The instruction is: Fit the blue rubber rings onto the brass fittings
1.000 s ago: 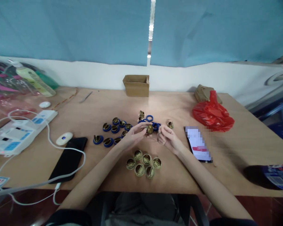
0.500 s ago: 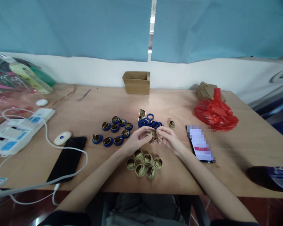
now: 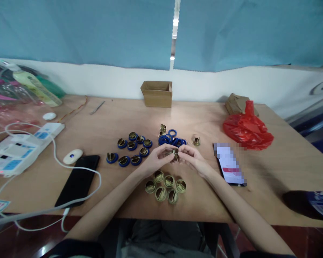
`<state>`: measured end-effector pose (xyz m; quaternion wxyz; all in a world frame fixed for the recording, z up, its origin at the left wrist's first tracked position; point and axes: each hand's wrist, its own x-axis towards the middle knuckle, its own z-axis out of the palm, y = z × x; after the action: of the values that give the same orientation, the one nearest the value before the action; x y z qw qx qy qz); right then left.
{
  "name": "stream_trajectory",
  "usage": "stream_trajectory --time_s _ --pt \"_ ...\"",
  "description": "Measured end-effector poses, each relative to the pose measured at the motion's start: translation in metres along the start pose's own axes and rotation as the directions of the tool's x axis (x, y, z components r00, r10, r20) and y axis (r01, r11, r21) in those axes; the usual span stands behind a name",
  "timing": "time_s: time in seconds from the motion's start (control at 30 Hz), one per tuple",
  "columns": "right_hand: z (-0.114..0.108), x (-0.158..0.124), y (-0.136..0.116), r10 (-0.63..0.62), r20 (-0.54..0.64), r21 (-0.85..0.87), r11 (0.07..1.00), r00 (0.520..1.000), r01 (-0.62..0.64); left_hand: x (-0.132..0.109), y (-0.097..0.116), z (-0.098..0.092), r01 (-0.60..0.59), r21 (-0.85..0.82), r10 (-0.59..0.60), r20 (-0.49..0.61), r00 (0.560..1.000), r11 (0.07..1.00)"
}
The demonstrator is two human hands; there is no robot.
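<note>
Between my fingertips is a small round brass-coloured metal piece (image 3: pixel 175 154), partly hidden by them. My left hand (image 3: pixel 161 156) is closed on it from the left, thumb below and fingers above. From the right, my right hand (image 3: pixel 192 158) pinches at the same piece. Just beyond lie blue rings (image 3: pixel 167 139) in a loose pile, with a few brass pieces behind. Nearer me rest several brass discs with a bar across each (image 3: pixel 169 181). Left of my hands, several brass pieces sit in blue rings (image 3: pixel 131 145).
A lit phone (image 3: pixel 230 165) lies at right, near a red plastic bag (image 3: pixel 247 129) and a dark bottle (image 3: pixel 309 204). An open cardboard box (image 3: pixel 157 96) stands at the back. Left are a black phone (image 3: pixel 78 182), a white cable and a power strip (image 3: pixel 24 148).
My right fingers have closed in slightly on the brass piece, which has turned a little between my hands. The whole view has shifted slightly.
</note>
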<state>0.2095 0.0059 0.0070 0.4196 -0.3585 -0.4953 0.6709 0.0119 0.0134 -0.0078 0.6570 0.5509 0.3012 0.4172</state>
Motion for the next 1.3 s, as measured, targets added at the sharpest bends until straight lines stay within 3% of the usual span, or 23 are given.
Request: stream_trajectory --time_s 0.27,0.47,0.73,1.3 --pt "0.01 0.001 0.001 -0.112 -0.006 -0.137 0.984 0.994 0.11 -0.001 -0.001 0.003 0.031 -0.158 -0.026 0.034 0.999 0.987" --pt "0.015 0.0 0.002 -0.15 -0.043 -0.173 0.975 0.988 0.14 -0.001 -0.002 0.002 0.022 -0.124 -0.02 0.017 1.0 0.992" --pt "0.012 0.002 0.006 -0.131 -0.016 -0.121 0.984 0.991 0.128 0.0 -0.001 0.001 0.018 -0.081 -0.018 -0.006 1.0 0.997" --pt "0.004 -0.002 -0.001 -0.041 0.062 -0.104 0.994 0.997 0.047 -0.001 0.002 -0.001 -0.006 -0.042 0.009 0.062 0.998 0.999"
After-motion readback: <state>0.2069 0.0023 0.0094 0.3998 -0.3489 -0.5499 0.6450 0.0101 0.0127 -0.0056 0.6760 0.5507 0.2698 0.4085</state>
